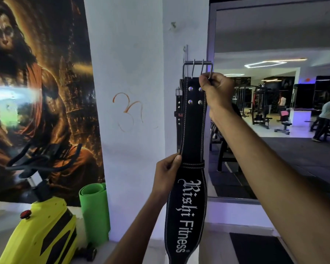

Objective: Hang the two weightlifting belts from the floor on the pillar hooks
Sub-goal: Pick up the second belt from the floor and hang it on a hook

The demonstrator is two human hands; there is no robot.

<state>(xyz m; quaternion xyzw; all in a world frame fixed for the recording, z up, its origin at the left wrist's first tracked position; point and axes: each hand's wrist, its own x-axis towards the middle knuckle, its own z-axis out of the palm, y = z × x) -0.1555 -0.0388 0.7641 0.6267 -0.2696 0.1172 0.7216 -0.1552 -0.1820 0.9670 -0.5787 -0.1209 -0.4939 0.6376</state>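
Observation:
A black weightlifting belt with white "Fitness" lettering hangs upright in front of the white pillar. Its steel buckle sits at the metal hook on the pillar's right face; whether it is caught on the hook I cannot tell. My right hand is closed on the belt's top right corner by the buckle. My left hand pinches the belt's left edge lower down. A second black belt with a small buckle hangs behind it against the pillar, mostly hidden.
A yellow exercise bike and a rolled green mat stand at the pillar's left. A large wall poster fills the left. A wall mirror on the right shows gym machines and people. A dark floor mat lies at lower right.

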